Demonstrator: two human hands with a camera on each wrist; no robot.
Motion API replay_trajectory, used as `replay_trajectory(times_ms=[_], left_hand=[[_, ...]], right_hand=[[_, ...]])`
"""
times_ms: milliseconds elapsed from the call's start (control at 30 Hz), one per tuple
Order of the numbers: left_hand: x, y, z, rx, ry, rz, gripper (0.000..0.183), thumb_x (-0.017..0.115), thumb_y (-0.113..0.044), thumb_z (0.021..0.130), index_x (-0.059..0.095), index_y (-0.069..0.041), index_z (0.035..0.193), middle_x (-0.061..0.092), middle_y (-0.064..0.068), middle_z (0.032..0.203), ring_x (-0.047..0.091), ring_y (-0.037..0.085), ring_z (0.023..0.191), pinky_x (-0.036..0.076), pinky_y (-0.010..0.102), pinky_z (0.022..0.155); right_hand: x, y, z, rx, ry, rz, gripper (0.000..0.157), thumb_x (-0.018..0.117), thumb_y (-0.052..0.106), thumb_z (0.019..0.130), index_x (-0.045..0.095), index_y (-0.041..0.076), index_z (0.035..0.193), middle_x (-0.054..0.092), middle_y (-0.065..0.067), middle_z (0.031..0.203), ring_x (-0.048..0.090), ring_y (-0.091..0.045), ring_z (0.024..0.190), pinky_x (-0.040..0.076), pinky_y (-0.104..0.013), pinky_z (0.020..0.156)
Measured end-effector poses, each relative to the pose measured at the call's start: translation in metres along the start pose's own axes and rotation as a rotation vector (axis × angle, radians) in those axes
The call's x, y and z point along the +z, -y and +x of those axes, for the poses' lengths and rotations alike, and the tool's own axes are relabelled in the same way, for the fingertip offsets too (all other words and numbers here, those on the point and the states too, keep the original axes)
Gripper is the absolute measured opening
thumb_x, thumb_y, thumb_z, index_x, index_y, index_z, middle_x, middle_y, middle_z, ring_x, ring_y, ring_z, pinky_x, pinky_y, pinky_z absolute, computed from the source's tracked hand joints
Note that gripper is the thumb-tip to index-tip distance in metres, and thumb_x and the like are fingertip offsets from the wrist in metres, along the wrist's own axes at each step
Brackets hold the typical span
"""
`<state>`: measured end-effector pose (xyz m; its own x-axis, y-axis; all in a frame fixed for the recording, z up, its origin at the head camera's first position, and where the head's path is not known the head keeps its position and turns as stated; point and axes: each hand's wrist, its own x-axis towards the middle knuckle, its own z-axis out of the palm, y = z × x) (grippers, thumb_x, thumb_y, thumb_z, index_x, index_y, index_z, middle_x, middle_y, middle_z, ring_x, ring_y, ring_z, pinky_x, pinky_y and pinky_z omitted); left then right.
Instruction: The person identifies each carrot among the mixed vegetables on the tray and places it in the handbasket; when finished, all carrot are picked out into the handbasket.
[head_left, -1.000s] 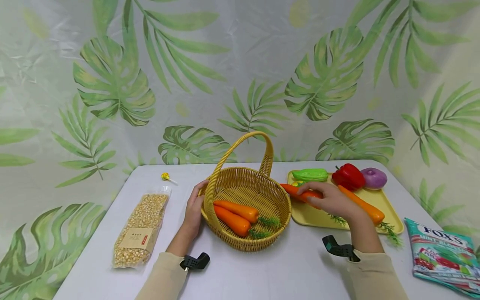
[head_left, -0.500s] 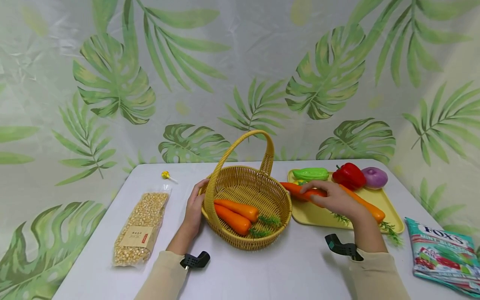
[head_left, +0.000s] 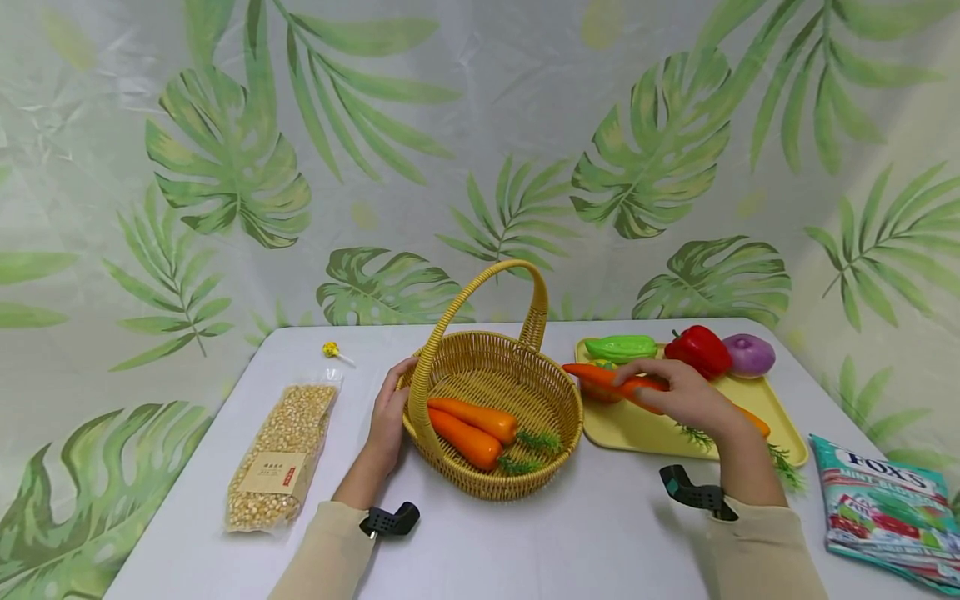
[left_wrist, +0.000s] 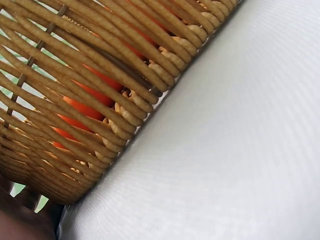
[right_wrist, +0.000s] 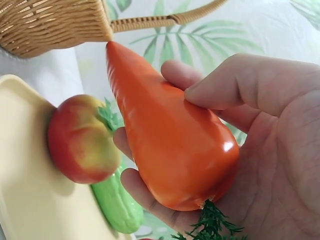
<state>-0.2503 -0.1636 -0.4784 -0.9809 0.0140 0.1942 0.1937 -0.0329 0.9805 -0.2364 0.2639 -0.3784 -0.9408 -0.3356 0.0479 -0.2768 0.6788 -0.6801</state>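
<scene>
My left hand grips the left side of a yellow wicker basket with a tall arched handle. Inside the basket two carrots lie side by side, their green tops to the right. Through the weave their orange shows in the left wrist view. My right hand holds another carrot by its thick end, thumb on one side and fingers round the other. Its tip points left, right at the basket's rim. Below it a red and yellow fruit with a green leaf sits on the yellow tray.
The tray also bears a green vegetable, a red bell pepper, a purple onion and a carrot partly hidden by my right arm. A bag of corn kernels and a lollipop lie left; a FOX'S candy bag lies right.
My right hand has shifted slightly right with the carrot, whose tip now shows clear of the basket's outline. My left hand and the basket stay put.
</scene>
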Motion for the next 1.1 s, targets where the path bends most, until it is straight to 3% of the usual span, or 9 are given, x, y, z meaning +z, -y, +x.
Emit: replay_trajectory(times_ms=[400, 667, 900, 1100], left_hand=[[0.0, -0.001, 0.0, -0.006, -0.005, 0.004, 0.044, 0.035, -0.015, 0.102, 0.048, -0.028, 0.141, 0.043, -0.011, 0.153, 0.036, 0.01, 0.144, 0.022, 0.042, 0.124], [0.001, -0.003, -0.001, -0.019, -0.006, -0.004, 0.042, 0.035, -0.017, 0.103, 0.048, -0.029, 0.142, 0.043, -0.013, 0.152, 0.036, 0.009, 0.144, 0.024, 0.041, 0.124], [0.0, -0.002, -0.001, -0.016, -0.007, 0.001, 0.044, 0.034, -0.015, 0.102, 0.047, -0.028, 0.142, 0.042, -0.011, 0.153, 0.035, 0.01, 0.145, 0.022, 0.042, 0.124], [0.0, -0.002, 0.0, -0.015, -0.006, 0.006, 0.044, 0.034, -0.015, 0.102, 0.047, -0.027, 0.142, 0.042, -0.01, 0.154, 0.035, 0.012, 0.146, 0.023, 0.043, 0.124]], right_hand=[[-0.001, 0.003, -0.002, -0.039, 0.047, 0.089, 0.025, 0.056, 0.007, 0.091, 0.069, 0.019, 0.107, 0.062, -0.011, 0.116, 0.049, -0.028, 0.104, 0.05, -0.033, 0.077], [0.005, 0.01, 0.002, -0.079, 0.088, 0.049, 0.028, 0.055, 0.007, 0.093, 0.068, 0.026, 0.11, 0.065, -0.008, 0.113, 0.054, -0.028, 0.098, 0.048, -0.035, 0.077], [0.016, 0.02, 0.006, -0.127, 0.129, 0.103, 0.029, 0.062, 0.012, 0.093, 0.061, 0.024, 0.119, 0.067, -0.004, 0.117, 0.057, -0.026, 0.101, 0.05, -0.033, 0.082], [0.021, 0.025, 0.008, -0.131, 0.12, 0.071, 0.025, 0.066, 0.02, 0.093, 0.065, 0.029, 0.117, 0.066, -0.001, 0.113, 0.057, -0.024, 0.095, 0.048, -0.031, 0.081]])
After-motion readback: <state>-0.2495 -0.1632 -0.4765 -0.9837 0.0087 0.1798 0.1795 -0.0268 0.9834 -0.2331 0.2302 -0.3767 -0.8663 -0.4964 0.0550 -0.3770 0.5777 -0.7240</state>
